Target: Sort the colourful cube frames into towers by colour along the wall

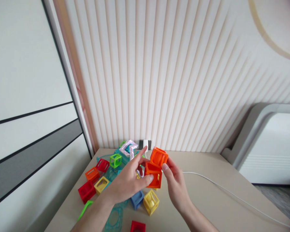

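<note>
My left hand [131,177] grips a red-orange open-frame cube [154,175], thumb on its front and index finger stretched upward. Just above that cube, touching its top, is an orange cube [159,157], tilted a little and pinched by the thumb and fingers of my right hand [172,175]. Below the hands on the table lie a yellow cube [151,202] and a blue cube [137,199]. A red cube [138,226] is cut off by the bottom edge of the view.
Left of my hands, red, orange, yellow and green cubes surround translucent teal pieces [114,219] on the beige table [198,193]. A pale lilac piece [128,148] stands near the wall plug [145,145]. A white cable [222,188] crosses the right side.
</note>
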`<state>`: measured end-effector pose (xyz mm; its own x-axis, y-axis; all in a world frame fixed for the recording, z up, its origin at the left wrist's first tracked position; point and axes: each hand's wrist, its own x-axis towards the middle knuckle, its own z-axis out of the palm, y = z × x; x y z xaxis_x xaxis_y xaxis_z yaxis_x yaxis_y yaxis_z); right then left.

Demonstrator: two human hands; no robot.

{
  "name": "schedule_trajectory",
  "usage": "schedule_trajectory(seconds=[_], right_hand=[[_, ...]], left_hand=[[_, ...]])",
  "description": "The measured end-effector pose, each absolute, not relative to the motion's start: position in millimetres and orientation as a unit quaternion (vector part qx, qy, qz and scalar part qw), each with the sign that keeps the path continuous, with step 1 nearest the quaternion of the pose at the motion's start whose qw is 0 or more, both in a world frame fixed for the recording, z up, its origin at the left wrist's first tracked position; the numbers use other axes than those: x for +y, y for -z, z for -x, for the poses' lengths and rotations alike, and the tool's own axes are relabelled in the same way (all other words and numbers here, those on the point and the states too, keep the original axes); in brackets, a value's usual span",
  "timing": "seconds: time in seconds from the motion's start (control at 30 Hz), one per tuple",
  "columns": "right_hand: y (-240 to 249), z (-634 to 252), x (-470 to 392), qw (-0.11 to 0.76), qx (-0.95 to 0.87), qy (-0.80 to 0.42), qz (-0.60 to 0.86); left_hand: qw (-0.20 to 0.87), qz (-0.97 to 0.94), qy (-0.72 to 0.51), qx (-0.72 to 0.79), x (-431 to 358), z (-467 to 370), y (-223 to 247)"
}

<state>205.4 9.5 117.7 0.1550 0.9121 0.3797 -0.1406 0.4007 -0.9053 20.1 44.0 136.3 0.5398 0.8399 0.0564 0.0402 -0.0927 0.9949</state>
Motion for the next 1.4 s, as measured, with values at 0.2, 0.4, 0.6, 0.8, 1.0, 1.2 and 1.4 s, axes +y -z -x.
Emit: schedule_trajectory(seconds=[0.2,0.4,0.6,0.8,1.0,1.2,1.4], right_hand=[[-118,-205,4,0.659,-0.534,-0.375,0.374],[-113,-211,2,0.647,-0.574,-0.298,0.403],[-106,-220,1,0.617,-0.616,-0.232,0.431],[-111,-223,0,0.582,-0.670,-0.201,0.415],[-112,-224,-1,0.565,-0.684,-0.198,0.416],[-118,-220,-2,0.542,-0.705,-0.217,0.403],[-117,-222,-2,0.515,-0.726,-0.228,0.395]], left_hand=[[0.609,-0.615,-0.391,0.313,41,-28,-139],[0.612,-0.596,-0.436,0.284,39,-35,-144],[0.599,-0.612,-0.435,0.280,34,-33,-151],[0.611,-0.606,-0.415,0.295,35,-31,-149],[0.596,-0.615,-0.421,0.299,34,-31,-148],[0.585,-0.622,-0.427,0.297,33,-31,-152],[0.549,-0.643,-0.425,0.324,28,-31,-150]])
